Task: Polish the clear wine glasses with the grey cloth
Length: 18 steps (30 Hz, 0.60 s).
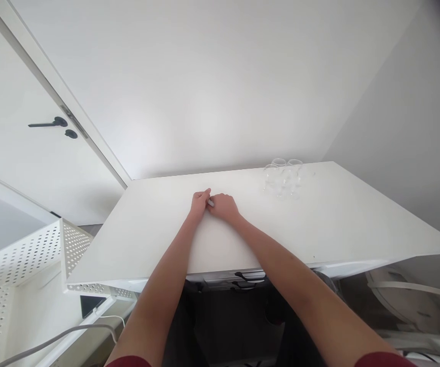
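Observation:
Both my arms reach out over a white table point(338, 224). My left hand point(199, 201) and my right hand point(223, 206) meet near the middle of the tabletop, fingers curled together. Between them shows a small pale object point(210, 203), too small to name. Both hands rest on the table surface. Several clear stemmed glasses point(283, 176) stand upright at the far right of the table, well apart from my hands.
A white wall runs behind the table. A white door with a black handle point(54, 123) is at the left. A white perforated metal shelf point(25, 255) stands at the lower left, with a cable point(52, 339) below it. A white chair point(414, 300) sits under the table's right side.

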### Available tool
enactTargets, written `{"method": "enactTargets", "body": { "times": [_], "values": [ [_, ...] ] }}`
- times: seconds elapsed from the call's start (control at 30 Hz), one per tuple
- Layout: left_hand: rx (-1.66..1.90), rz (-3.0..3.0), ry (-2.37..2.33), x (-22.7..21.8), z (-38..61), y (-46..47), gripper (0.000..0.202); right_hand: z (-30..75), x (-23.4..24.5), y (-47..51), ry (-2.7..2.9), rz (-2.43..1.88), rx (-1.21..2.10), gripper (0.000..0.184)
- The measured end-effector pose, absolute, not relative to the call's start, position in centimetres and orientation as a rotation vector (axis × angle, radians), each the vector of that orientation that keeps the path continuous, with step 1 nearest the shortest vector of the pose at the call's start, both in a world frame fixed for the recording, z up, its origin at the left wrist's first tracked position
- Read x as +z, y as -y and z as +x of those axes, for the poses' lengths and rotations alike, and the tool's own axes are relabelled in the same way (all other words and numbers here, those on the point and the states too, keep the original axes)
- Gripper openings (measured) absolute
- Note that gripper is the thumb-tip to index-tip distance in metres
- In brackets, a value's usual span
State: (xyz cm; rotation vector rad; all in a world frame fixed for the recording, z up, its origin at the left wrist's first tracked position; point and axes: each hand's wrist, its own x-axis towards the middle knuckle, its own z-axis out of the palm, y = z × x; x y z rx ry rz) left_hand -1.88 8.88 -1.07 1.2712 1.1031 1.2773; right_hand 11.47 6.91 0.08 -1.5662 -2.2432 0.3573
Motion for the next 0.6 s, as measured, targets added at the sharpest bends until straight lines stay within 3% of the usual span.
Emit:
{"method": "enactTargets", "body": {
  "times": [0.17,0.4,0.6],
  "values": [
    [1.385,1.259,-1.214,-1.5,-1.9,-9.3,0.06,11.9,0.3,-7.9,2.2,-1.44,0.498,0.027],
    [1.231,1.482,-1.162,-1.1,-1.7,-8.9,0.063,14.3,0.1,-8.7,1.683,-0.968,1.27,0.043],
    [1.225,1.501,-1.301,-0.7,-1.3,-8.0,0.063,14.3,-0.2,-8.7,1.596,-0.996,1.25,0.047]
  ]
}}
